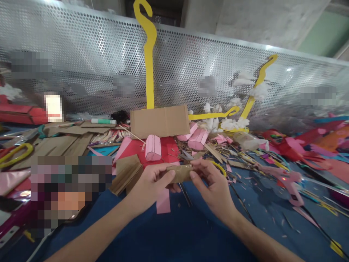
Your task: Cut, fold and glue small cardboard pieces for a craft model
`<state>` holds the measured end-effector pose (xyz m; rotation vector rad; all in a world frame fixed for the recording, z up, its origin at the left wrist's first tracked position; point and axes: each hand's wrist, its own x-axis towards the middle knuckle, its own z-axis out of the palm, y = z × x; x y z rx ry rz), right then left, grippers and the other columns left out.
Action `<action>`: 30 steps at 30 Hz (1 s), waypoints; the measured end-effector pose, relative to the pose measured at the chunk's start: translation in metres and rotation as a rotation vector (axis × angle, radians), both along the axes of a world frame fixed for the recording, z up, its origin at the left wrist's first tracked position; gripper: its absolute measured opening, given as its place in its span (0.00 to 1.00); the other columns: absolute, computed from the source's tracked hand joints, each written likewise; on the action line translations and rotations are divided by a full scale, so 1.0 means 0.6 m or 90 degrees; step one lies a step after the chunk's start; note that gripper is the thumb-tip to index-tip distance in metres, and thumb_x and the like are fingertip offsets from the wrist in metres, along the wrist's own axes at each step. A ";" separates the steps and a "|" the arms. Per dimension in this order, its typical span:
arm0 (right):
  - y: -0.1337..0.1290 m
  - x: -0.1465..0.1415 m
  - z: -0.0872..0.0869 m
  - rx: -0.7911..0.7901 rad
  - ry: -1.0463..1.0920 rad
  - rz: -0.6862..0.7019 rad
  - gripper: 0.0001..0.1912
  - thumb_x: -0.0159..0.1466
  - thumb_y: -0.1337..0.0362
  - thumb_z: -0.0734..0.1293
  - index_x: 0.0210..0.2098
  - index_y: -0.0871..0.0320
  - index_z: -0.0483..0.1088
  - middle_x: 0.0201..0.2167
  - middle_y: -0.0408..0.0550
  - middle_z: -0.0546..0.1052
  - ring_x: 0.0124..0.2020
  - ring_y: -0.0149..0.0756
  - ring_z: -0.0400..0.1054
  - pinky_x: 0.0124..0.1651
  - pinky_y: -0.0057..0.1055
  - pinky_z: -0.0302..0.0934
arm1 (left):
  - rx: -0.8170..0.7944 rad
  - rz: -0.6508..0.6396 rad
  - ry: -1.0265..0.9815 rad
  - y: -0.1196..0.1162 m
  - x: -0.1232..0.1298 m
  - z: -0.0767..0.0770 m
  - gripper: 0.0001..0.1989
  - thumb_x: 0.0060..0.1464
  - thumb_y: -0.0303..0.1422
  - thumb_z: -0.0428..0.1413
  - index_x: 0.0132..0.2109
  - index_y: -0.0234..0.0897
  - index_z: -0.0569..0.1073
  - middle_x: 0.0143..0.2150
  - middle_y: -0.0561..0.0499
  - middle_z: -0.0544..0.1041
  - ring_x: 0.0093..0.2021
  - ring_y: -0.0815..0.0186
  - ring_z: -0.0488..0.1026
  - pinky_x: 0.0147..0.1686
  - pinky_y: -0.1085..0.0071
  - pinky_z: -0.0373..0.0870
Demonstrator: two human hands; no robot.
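Note:
Between my two hands is a small brown cardboard piece [182, 174], with a shiny streak along its top edge. My left hand [155, 180] pinches its left end between thumb and fingers. On the other end, the thumb and fingers of my right hand [211, 182] are closed. Just below lies a pink paper strip [163, 203] on the blue table. Behind my hands, a small pink paper box [153, 147] rests on red paper [169, 145]. Folded brown cardboard [127, 173] lies beside my left wrist.
A tall yellow hook shape [149, 65] rises behind a cardboard panel [160, 121]. To the right sits a pink glue gun [289, 180] with its light on. Yellow-handled scissors [16, 154] and cardboard pieces crowd the left. A perforated metal screen [185, 54] stands behind.

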<state>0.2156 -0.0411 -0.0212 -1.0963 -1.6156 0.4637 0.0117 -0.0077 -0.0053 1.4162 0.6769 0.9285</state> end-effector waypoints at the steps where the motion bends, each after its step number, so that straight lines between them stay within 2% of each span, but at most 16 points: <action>1: 0.000 -0.001 0.001 0.031 -0.024 -0.021 0.11 0.69 0.65 0.67 0.51 0.52 0.71 0.38 0.46 0.75 0.36 0.37 0.72 0.39 0.34 0.68 | -0.010 0.002 0.001 -0.002 0.001 0.000 0.17 0.62 0.41 0.58 0.49 0.32 0.81 0.32 0.48 0.81 0.30 0.66 0.79 0.34 0.70 0.76; 4: -0.002 -0.005 0.005 0.122 -0.108 -0.069 0.12 0.67 0.68 0.68 0.49 0.52 0.72 0.46 0.50 0.73 0.43 0.41 0.70 0.44 0.37 0.67 | -0.050 -0.005 -0.021 -0.012 0.008 0.002 0.17 0.62 0.42 0.59 0.49 0.34 0.82 0.36 0.46 0.83 0.35 0.63 0.81 0.41 0.67 0.78; 7: -0.003 -0.010 0.010 0.160 -0.139 -0.087 0.10 0.65 0.69 0.69 0.46 0.52 0.73 0.47 0.51 0.72 0.50 0.44 0.69 0.51 0.40 0.66 | -0.069 -0.032 -0.056 -0.026 0.015 0.003 0.17 0.63 0.43 0.58 0.50 0.38 0.82 0.42 0.47 0.83 0.42 0.62 0.81 0.50 0.64 0.77; 13: -0.001 -0.014 0.013 0.136 -0.109 -0.111 0.03 0.66 0.68 0.69 0.39 0.53 0.74 0.43 0.50 0.73 0.49 0.46 0.69 0.51 0.42 0.65 | 0.027 -0.048 0.003 -0.045 0.022 0.006 0.20 0.68 0.43 0.52 0.61 0.44 0.76 0.51 0.47 0.82 0.52 0.58 0.77 0.59 0.58 0.71; 18: -0.002 -0.016 0.012 0.124 -0.104 -0.123 0.05 0.68 0.67 0.66 0.35 0.54 0.73 0.45 0.52 0.72 0.50 0.46 0.68 0.53 0.44 0.63 | 0.103 -0.027 0.085 -0.052 0.018 0.013 0.23 0.70 0.42 0.49 0.67 0.44 0.71 0.58 0.47 0.79 0.56 0.55 0.74 0.63 0.57 0.66; 20: -0.002 -0.016 0.010 0.121 -0.112 -0.119 0.06 0.69 0.67 0.65 0.35 0.54 0.72 0.46 0.52 0.71 0.52 0.47 0.67 0.55 0.44 0.62 | 0.136 -0.006 0.135 -0.053 0.016 0.014 0.24 0.70 0.42 0.48 0.67 0.43 0.70 0.56 0.46 0.80 0.54 0.53 0.74 0.60 0.57 0.68; 24: -0.002 -0.015 0.009 0.109 -0.136 -0.091 0.07 0.71 0.67 0.63 0.36 0.54 0.70 0.49 0.54 0.70 0.56 0.47 0.65 0.57 0.43 0.60 | 0.177 0.023 0.218 -0.054 0.015 0.013 0.24 0.70 0.43 0.47 0.68 0.42 0.69 0.49 0.47 0.82 0.43 0.57 0.76 0.45 0.65 0.73; 27: -0.001 -0.014 0.010 0.105 -0.143 -0.078 0.08 0.71 0.68 0.62 0.35 0.54 0.68 0.49 0.54 0.69 0.56 0.46 0.65 0.56 0.42 0.61 | 0.195 0.042 0.237 -0.053 0.017 0.009 0.23 0.71 0.43 0.46 0.64 0.41 0.73 0.41 0.50 0.81 0.35 0.63 0.72 0.35 0.71 0.69; 30: -0.002 -0.014 0.012 0.106 -0.145 -0.061 0.08 0.72 0.68 0.62 0.35 0.54 0.67 0.49 0.54 0.71 0.56 0.46 0.65 0.56 0.42 0.61 | 0.201 0.065 0.239 -0.049 0.018 0.004 0.21 0.70 0.43 0.46 0.55 0.38 0.78 0.32 0.52 0.77 0.29 0.66 0.68 0.29 0.73 0.65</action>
